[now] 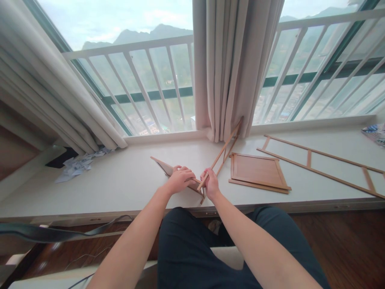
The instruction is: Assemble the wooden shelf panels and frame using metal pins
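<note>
My left hand (181,179) is closed over the upper edge of a brown wooden panel (164,165), which stands tilted on the white window sill. My right hand (210,182) grips the near end of a narrow ladder-like wooden frame (224,154). That frame slants away from me, its far end by the middle curtain. Panel and frame meet between my hands; whether they are joined there I cannot tell, as my fingers cover part of the spot. Just right of my right hand lie flat wooden panels (255,170), stacked.
Another ladder-like wooden frame (309,159) lies flat at the right, reaching past the picture's edge. Crumpled white papers (76,165) lie at the left of the sill (129,192). Curtains (221,68) hang before the railed windows. A dark strap (60,233) crosses at lower left.
</note>
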{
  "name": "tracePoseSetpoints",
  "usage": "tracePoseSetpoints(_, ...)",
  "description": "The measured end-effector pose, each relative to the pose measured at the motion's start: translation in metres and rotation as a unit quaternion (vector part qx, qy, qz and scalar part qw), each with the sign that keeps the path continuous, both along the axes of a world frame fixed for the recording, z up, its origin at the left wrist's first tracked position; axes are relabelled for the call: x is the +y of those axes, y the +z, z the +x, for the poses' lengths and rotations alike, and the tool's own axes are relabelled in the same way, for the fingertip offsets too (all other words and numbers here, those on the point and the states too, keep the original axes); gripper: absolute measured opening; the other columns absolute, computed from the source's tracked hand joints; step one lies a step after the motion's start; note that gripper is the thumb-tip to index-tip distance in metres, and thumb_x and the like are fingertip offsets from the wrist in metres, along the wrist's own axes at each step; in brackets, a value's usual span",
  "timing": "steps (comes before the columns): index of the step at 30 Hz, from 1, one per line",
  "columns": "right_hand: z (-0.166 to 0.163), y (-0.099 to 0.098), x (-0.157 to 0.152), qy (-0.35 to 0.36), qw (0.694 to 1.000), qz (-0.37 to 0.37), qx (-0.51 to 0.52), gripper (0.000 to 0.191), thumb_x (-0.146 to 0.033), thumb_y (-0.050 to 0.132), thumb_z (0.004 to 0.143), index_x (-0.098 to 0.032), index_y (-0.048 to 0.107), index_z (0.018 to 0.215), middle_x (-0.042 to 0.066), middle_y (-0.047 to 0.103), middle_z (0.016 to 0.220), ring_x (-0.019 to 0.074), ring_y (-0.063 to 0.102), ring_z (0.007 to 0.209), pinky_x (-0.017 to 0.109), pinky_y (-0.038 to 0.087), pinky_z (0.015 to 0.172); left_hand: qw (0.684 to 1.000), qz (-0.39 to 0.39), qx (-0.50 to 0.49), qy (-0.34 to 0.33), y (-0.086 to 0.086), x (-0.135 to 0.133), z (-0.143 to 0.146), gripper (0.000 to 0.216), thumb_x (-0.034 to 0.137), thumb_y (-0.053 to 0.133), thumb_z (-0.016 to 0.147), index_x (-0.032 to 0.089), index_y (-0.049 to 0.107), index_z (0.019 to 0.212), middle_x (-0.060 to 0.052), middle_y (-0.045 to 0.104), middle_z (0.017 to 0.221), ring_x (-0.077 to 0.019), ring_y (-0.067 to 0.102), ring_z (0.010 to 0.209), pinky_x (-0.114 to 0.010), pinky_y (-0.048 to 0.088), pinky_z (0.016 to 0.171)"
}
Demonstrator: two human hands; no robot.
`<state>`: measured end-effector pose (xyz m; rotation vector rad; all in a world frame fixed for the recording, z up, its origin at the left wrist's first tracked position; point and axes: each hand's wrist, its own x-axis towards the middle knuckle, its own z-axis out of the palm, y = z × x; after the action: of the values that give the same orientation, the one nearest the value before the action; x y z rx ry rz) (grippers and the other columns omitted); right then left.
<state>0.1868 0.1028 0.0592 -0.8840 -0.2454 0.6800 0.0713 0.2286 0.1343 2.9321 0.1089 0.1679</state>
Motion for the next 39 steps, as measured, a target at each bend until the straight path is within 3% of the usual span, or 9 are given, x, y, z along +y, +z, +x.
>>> tracePoseSetpoints(3,-0.001,-0.008,-0.006,0.004,0.998,-0.047,-0.038,0.050,-0.072,0.052,0.088,-0.022,0.055,0.088,-0.004,0.054,0.059,0.0131,0.048,0.053,0.025,0.038,0.053,1.000,-0.002,0.003,-0.009,0.001,-0.002,0.000,0.015,0.035,0.058,0.096,0.028,0.071,0.096,0.000,0.074,0.096,-0.0212,0.058,0.103,-0.043,0.026,0.099)
tracePoseSetpoints(6,-0.005,-0.020,-0.022,-0.017,0.990,-0.095,-0.103,0.058,-0.077,0.043,0.090,-0.022,0.059,0.096,0.002,0.065,0.074,0.0182,0.062,0.071,0.032,0.048,0.070,1.000,-0.010,0.003,-0.008,0.001,-0.006,-0.001,0.015,0.036,0.058,0.097,0.028,0.071,0.096,0.000,0.074,0.097,-0.0215,0.058,0.104,-0.043,0.025,0.100)
tracePoseSetpoints(9,-0.012,-0.034,-0.045,-0.015,0.981,-0.085,-0.176,0.052,-0.068,0.043,0.096,-0.022,0.060,0.112,0.009,0.071,0.104,0.0244,0.065,0.104,0.041,0.047,0.096,1.000,-0.012,0.006,-0.003,0.002,-0.009,-0.002,0.015,0.036,0.058,0.097,0.027,0.070,0.095,0.000,0.074,0.096,-0.0216,0.058,0.104,-0.044,0.025,0.100)
tracePoseSetpoints(12,-0.019,-0.049,-0.064,0.044,0.963,-0.061,-0.258,0.050,-0.054,0.060,0.091,-0.023,0.057,0.129,0.011,0.065,0.130,0.0286,0.057,0.124,0.046,0.041,0.109,1.000,-0.008,0.005,-0.001,0.002,-0.010,-0.002,0.015,0.036,0.058,0.097,0.027,0.070,0.094,0.000,0.074,0.096,-0.0218,0.058,0.104,-0.045,0.025,0.101)
tracePoseSetpoints(18,-0.011,-0.059,-0.049,0.079,0.912,-0.189,-0.356,0.041,-0.040,0.071,0.077,-0.021,0.069,0.114,0.004,0.072,0.098,0.0250,0.063,0.093,0.041,0.051,0.090,1.000,-0.007,0.002,0.006,0.000,-0.016,0.001,0.017,0.037,0.057,0.097,0.026,0.070,0.096,-0.001,0.074,0.098,-0.0220,0.058,0.106,-0.045,0.024,0.103)
tracePoseSetpoints(24,0.001,-0.043,-0.032,0.181,0.913,-0.116,-0.346,0.032,-0.040,0.066,0.083,-0.024,0.077,0.108,0.002,0.077,0.097,0.0249,0.066,0.094,0.038,0.054,0.087,1.000,-0.012,0.012,0.006,0.004,-0.023,-0.003,0.017,0.035,0.057,0.097,0.026,0.071,0.094,-0.001,0.074,0.099,-0.0214,0.058,0.105,-0.044,0.026,0.103)
tracePoseSetpoints(30,-0.004,-0.030,-0.042,0.149,0.930,-0.137,-0.305,0.030,-0.042,0.072,0.078,-0.024,0.079,0.101,0.001,0.077,0.085,0.0273,0.067,0.086,0.040,0.057,0.079,0.999,-0.003,-0.012,0.039,-0.003,-0.032,-0.007,0.018,0.039,0.059,0.096,0.028,0.071,0.104,-0.003,0.074,0.108,-0.0234,0.057,0.116,-0.049,0.020,0.113)
tracePoseSetpoints(34,-0.006,-0.030,-0.049,0.147,0.922,-0.173,-0.313,0.036,-0.048,0.073,0.075,-0.019,0.079,0.097,0.007,0.077,0.087,0.0315,0.067,0.092,0.041,0.056,0.079,0.990,0.009,-0.080,0.119,-0.008,-0.051,-0.032,0.034,0.049,0.056,0.097,0.031,0.064,0.125,-0.005,0.068,0.128,-0.0252,0.049,0.132,-0.051,0.012,0.119)
tracePoseSetpoints(39,-0.002,-0.046,-0.054,0.110,0.883,-0.274,-0.364,0.045,-0.060,0.072,0.070,-0.014,0.071,0.068,0.010,0.069,0.064,0.0266,0.064,0.073,0.034,0.050,0.061,0.939,0.024,-0.151,0.308,-0.015,-0.087,-0.109,0.040,0.048,0.044,0.102,0.031,0.058,0.135,-0.007,0.057,0.145,-0.0231,0.045,0.137,-0.045,0.021,0.118)
